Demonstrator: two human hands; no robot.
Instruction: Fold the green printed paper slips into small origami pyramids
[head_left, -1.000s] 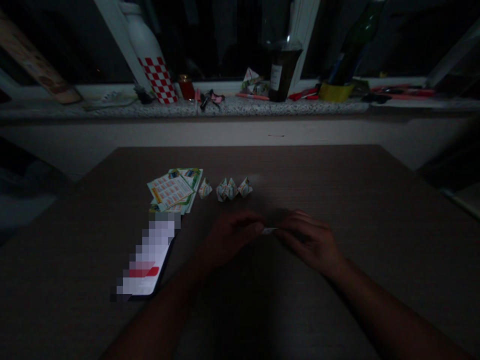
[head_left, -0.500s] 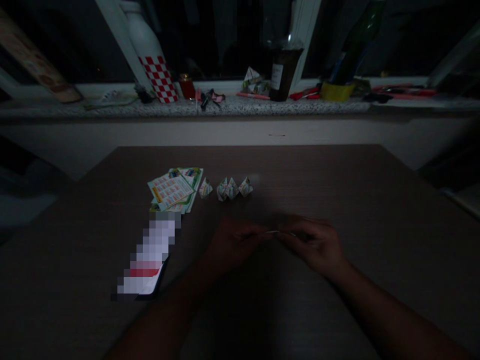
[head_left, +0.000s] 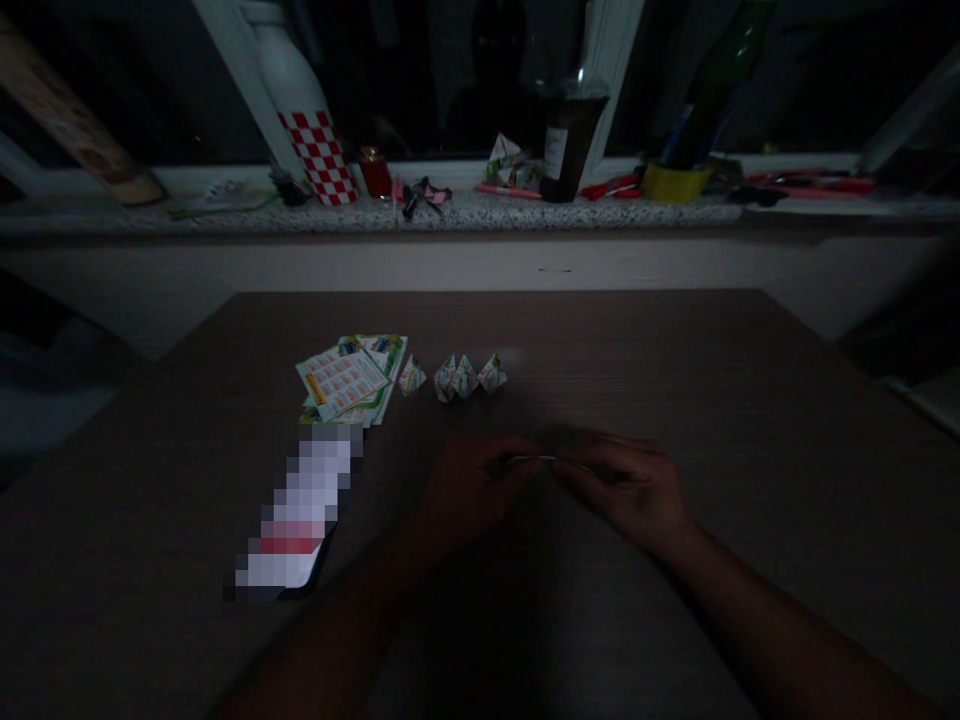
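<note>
Over the dark wooden table [head_left: 675, 350], both hands meet in a pinch. My left hand [head_left: 480, 485] is closed on one end of a thin piece of paper [head_left: 547, 458], seen almost edge-on as a pale line. The other end sits between the thumb and fingers of my right hand [head_left: 630, 485]. Most of the paper is hidden by the fingers and the dim light. Beyond my hands stand several small folded paper shapes [head_left: 465, 378] in a row, pointed at the top. To their left lies a loose pile of printed paper sheets [head_left: 345, 384].
A phone [head_left: 304, 520] with a lit, blurred-out screen lies left of my left forearm. Behind the table runs a speckled stone windowsill [head_left: 480, 215]. On it stand a red-and-white checkered bottle [head_left: 319, 150], a dark cup [head_left: 566, 150] and a green bottle [head_left: 705, 100].
My left hand has turned slightly, and more of the paper's pale edge shows near its fingertips. My right hand stays nearly in place. The things on the table have not moved.
</note>
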